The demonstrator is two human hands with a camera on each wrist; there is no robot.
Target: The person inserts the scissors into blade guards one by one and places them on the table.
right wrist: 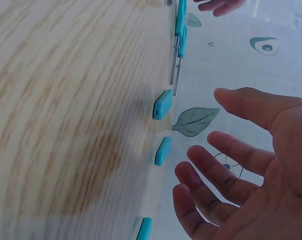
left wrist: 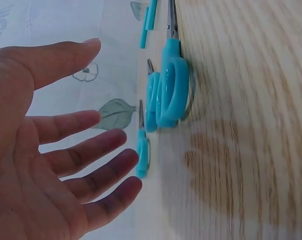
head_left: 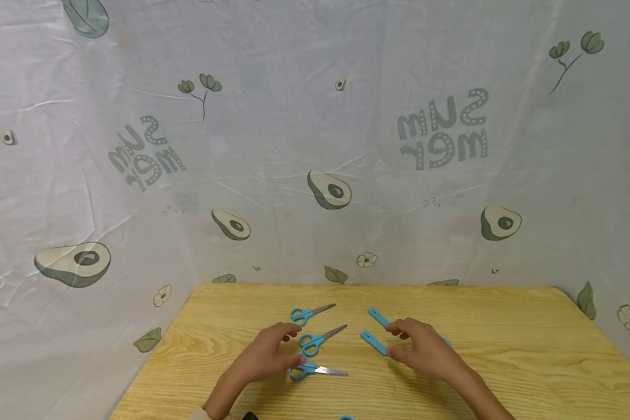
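Three pairs of scissors with light-blue handles lie on the wooden table in a column: a far pair [head_left: 301, 317], a middle pair [head_left: 312, 344] and a near pair [head_left: 305, 369], blades pointing right. Beside their handles hovers my left hand [head_left: 268, 353], fingers spread and holding nothing in the left wrist view. To the right lie slim blue blade covers, one farther [head_left: 378, 316] and one nearer [head_left: 374, 343]. My right hand [head_left: 423, 350] is just right of them; the right wrist view shows its fingers loosely bent and empty. A third blue cover [head_left: 447, 342] is partly hidden behind that hand.
The light wooden table [head_left: 530, 350] reaches back to a pale curtain [head_left: 283, 146] printed with avocados and leaves, which also hangs along both sides. A small blue piece [head_left: 346, 417] shows at the bottom edge of the head view, mostly cut off.
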